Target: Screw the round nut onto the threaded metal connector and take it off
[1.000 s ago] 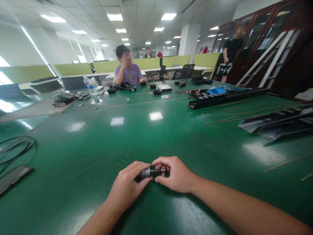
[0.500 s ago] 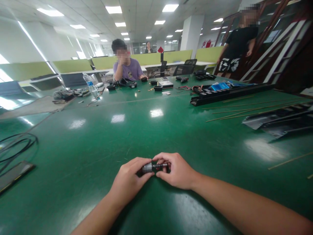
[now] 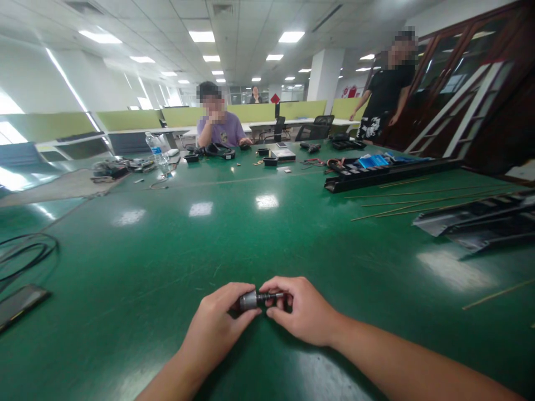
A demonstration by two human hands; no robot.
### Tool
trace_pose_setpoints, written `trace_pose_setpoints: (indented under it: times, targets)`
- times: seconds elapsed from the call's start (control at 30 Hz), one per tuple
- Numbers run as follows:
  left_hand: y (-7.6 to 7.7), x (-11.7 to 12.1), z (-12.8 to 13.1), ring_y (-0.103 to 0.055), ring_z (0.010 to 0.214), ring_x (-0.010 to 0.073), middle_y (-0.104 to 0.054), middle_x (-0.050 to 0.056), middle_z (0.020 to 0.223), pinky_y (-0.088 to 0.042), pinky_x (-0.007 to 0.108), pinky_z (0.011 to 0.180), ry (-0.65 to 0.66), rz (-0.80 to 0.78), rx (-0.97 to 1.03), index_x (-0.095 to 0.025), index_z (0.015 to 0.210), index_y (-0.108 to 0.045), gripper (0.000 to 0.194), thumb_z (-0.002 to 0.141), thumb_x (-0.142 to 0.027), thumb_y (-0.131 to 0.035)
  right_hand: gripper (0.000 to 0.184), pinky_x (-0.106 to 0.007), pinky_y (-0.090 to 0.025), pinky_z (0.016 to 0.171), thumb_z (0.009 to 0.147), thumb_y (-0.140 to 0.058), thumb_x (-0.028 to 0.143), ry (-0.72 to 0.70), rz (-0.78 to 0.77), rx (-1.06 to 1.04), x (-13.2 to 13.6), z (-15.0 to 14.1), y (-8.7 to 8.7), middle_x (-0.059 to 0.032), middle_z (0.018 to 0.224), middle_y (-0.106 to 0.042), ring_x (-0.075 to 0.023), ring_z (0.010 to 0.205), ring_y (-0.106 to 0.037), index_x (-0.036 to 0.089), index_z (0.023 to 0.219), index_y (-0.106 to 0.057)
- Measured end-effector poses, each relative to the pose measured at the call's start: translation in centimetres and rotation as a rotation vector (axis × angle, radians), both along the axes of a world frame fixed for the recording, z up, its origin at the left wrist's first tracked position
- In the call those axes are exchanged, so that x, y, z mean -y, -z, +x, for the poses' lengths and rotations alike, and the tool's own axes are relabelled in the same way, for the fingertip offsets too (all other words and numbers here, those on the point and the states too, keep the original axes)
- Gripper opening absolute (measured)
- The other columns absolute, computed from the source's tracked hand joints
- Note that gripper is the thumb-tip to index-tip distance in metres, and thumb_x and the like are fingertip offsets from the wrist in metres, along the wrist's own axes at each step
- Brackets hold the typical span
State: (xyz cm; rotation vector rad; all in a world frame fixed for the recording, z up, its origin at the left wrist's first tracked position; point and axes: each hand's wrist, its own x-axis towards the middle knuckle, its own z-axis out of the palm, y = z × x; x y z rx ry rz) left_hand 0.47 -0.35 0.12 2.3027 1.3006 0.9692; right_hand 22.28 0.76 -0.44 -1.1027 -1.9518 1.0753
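My left hand (image 3: pixel 217 326) and my right hand (image 3: pixel 301 309) meet low in the middle of the head view, resting on a green table (image 3: pixel 234 234). Between them lies a small metal part (image 3: pixel 249 299) with a silver-grey cylindrical body and a thin dark shaft. My left fingers are curled round the silver body. My right thumb and fingers pinch the dark shaft end. Both wrists rest on the tabletop.
A phone (image 3: pixel 19 303) and black cable loops (image 3: pixel 25 256) lie at the left. Long black trays (image 3: pixel 376 172) (image 3: pixel 480 220) and thin rods (image 3: pixel 418 203) sit at the right. A seated person (image 3: pixel 219 125) is at the far side; another person (image 3: pixel 382 97) stands at the back right. A water bottle (image 3: pixel 156 150) stands far left.
My hands keep their grip on the metal part and sit a little lower in view. The standing person at the back right has walked closer and leftwards.
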Motion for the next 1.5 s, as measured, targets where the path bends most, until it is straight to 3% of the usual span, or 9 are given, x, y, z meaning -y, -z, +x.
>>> trace_pose_setpoints:
  times: [0.3, 0.5, 1.17, 1.5]
  targets:
    - [-0.3, 0.1, 0.2, -0.07, 0.085, 0.0158, -0.073, 0.0, 0.096, -0.056, 0.025, 0.08, -0.022, -0.008, -0.014, -0.025, 0.106, -0.068, 0.029, 0.078, -0.021, -0.075, 0.027, -0.023, -0.041, 0.056, 0.08, -0.067, 0.02, 0.014, 0.014, 0.013, 0.2, 0.0, -0.2, -0.0001, 0.073, -0.068, -0.0122, 0.058, -0.056, 0.021, 0.106, -0.072]
    - [-0.3, 0.5, 0.5, -0.07, 0.087, 0.0152, -0.074, -0.001, 0.097, -0.055, 0.024, 0.08, -0.023, 0.015, -0.002, -0.025, 0.106, -0.068, 0.028, 0.079, -0.022, -0.075, 0.021, -0.024, -0.042, 0.059, 0.081, -0.07, 0.025, 0.016, 0.036, 0.004, 0.2, -0.1, -0.6, -0.0008, 0.078, -0.072, -0.0134, 0.063, -0.058, 0.021, 0.1, -0.075]
    - [-0.4, 0.6, 0.7, -0.07, 0.083, 0.0156, -0.074, -0.003, 0.093, -0.055, 0.025, 0.078, -0.068, -0.04, 0.011, -0.028, 0.1, -0.071, 0.027, 0.074, -0.025, -0.079, 0.017, -0.023, -0.042, 0.063, 0.079, -0.069, 0.018, 0.02, 0.031, 0.011, 0.2, 0.3, -1.3, -0.0005, 0.08, -0.074, -0.0138, 0.069, -0.062, 0.019, 0.094, -0.077]
    - [-0.4, 0.6, 0.7, -0.068, 0.08, 0.014, -0.073, -0.003, 0.091, -0.054, 0.023, 0.074, -0.046, -0.006, 0.04, -0.026, 0.099, -0.069, 0.025, 0.076, -0.023, -0.078, 0.014, -0.022, -0.039, 0.056, 0.077, -0.071, 0.022, 0.051, -0.023, -0.013, 0.5, 0.3, -1.2, 0.0003, 0.069, -0.068, -0.0121, 0.059, -0.055, 0.018, 0.09, -0.076]
